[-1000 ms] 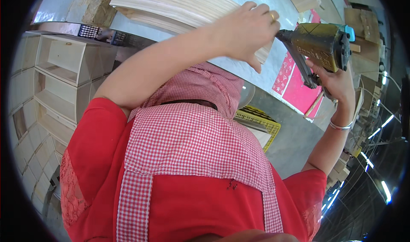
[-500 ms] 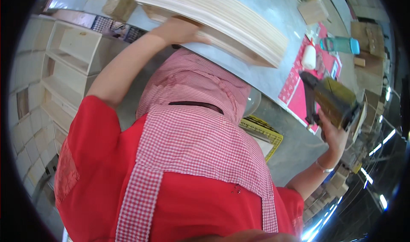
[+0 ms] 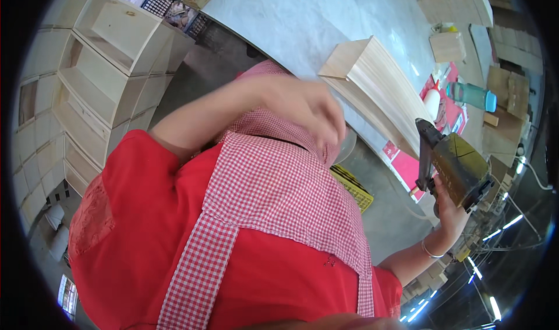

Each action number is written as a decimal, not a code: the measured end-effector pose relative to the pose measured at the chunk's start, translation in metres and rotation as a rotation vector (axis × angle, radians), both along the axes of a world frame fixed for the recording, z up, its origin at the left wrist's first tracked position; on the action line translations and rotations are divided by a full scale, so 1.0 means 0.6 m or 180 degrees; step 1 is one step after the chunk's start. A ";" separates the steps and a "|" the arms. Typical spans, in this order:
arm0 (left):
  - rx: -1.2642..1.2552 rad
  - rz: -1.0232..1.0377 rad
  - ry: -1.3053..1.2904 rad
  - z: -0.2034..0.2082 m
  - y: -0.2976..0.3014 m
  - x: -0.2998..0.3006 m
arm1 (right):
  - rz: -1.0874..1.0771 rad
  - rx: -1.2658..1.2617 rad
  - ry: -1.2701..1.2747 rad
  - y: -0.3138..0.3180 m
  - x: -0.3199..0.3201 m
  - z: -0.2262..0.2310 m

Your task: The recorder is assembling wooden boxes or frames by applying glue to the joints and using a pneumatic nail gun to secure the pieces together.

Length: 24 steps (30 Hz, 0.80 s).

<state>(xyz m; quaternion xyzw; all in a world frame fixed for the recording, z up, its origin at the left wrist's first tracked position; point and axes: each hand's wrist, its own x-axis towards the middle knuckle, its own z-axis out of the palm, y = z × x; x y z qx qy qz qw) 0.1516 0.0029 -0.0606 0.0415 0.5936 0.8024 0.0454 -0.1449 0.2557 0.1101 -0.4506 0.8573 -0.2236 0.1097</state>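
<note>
My right hand (image 3: 451,210) is wrapped round the handle of a dark nail gun (image 3: 457,164), held off the table's right front edge. Close to the nail gun's nose lies a long pale wooden box (image 3: 387,88), set aslant on the grey-white table (image 3: 279,21) and reaching its near edge. My left hand (image 3: 311,108) is in the air in front of my checked apron, apart from the box. Motion smears its bent fingers, and I see nothing held in it.
Glue bottle (image 3: 431,104) and teal water bottle (image 3: 471,96) stand past the box, near a pink printed sheet (image 3: 404,167). More wooden pieces (image 3: 457,6) lie at the far right. Stacked pale wooden boxes (image 3: 99,68) rise at left. A yellow crate (image 3: 352,187) sits below the table.
My left hand has let go of the box and drawn back toward my body. The box now lies farther right and turned, its end close to the nail gun, which stays in my right hand.
</note>
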 end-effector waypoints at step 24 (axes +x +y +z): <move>0.1688 0.0015 -0.0365 -0.095 -0.185 -0.136 | 0.1599 0.0907 -0.0105 -0.205 0.062 0.030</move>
